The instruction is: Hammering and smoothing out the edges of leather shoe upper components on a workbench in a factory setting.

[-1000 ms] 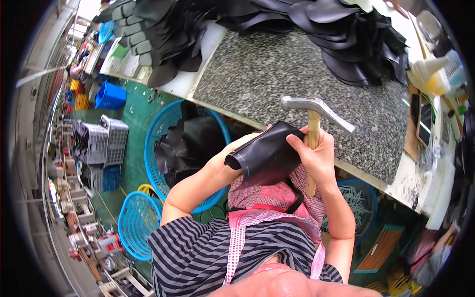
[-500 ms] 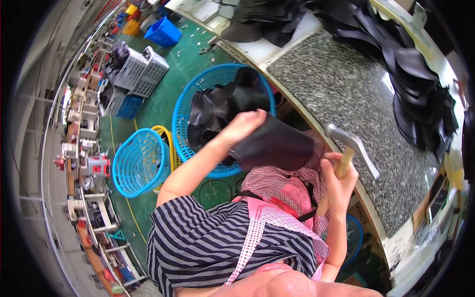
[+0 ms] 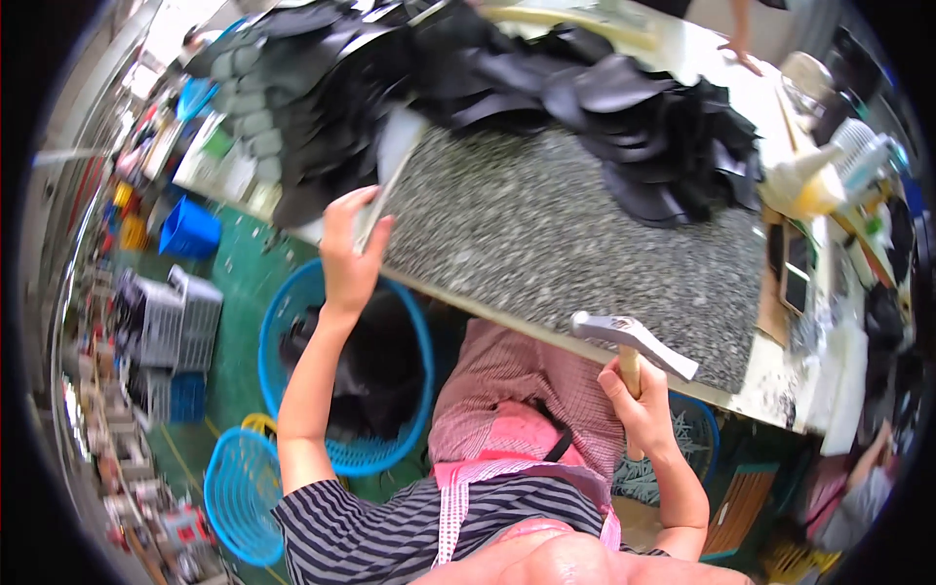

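Note:
My right hand [image 3: 643,409] is wrapped round the wooden handle of a hammer [image 3: 634,341], its metal head up over the near edge of the stone slab [image 3: 546,244]. My left hand [image 3: 348,258] is at the slab's left edge, thumb and fingers apart, with no black piece in it. Whether its fingertips touch the slab edge I cannot tell. Just beyond that hand, dark sheet pieces [image 3: 322,146] lie overlapped on the table. More curved black pieces [image 3: 634,127] are heaped along the slab's far side. Below my left forearm, a blue basket [image 3: 421,336] holds black pieces.
A smaller blue basket [image 3: 229,497] stands on the green floor at lower left, near grey crates [image 3: 195,317] and a blue bin [image 3: 190,229]. Bottles [image 3: 819,195] and a phone [image 3: 795,290] are at the table's right. Another person's hand [image 3: 743,57] rests at the far side.
The black piece is gone from my left hand, which has moved from above the basket to the slab's left edge. My view has turned toward the table. The hammer stays in my right hand.

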Tool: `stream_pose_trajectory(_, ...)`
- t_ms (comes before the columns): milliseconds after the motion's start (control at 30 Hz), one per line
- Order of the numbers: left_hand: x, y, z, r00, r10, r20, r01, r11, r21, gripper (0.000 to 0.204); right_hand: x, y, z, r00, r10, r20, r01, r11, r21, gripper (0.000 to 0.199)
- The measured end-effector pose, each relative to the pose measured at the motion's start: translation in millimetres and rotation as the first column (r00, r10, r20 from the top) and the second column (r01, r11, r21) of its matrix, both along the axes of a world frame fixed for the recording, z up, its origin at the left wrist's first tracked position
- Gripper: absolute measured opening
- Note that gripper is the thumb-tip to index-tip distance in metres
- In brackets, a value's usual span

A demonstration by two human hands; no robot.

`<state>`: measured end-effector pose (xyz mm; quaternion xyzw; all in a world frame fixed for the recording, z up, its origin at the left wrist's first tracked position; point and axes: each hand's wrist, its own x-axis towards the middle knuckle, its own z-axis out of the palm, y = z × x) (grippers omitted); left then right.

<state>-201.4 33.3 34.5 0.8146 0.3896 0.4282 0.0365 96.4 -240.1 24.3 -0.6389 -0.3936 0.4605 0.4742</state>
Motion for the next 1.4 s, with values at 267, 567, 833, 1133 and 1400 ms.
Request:
stream_pose_trajectory(267,279,110,-17,0.880,-0.458,-0.128,0.472,0.873,0.123,0.054,33,-13,19,0.991,-0.129,0.042,0.129,0.992,0.016,0.025)
stream_pose_trajectory(567,279,86,33,0.816,-0.574,0.063,0.571,0.818,0.067,0.017,82,20,43,0.971,-0.237,0.042,0.235,0.971,0.043,0.023)
stream_pose_trajectory(833,266,28,4,0.791,-0.338,0.509,0.608,0.354,-0.710,0.022,116,141,40,0.803,-0.423,0.420,0.301,0.896,0.326,0.038)
stream_pose_trajectory(1133,237,80,23,0.660,-0.015,0.751,0.404,0.850,-0.338,0.034,128,207,-6,0.478,-0.331,0.813,0.284,0.935,0.213,0.078)
stream_pose_trajectory(1400,116,-31,78,0.907,-0.313,-0.282,0.406,0.828,0.387,0.021,159,262,-7,0.320,-0.401,0.858,0.362,0.889,0.281,0.082)
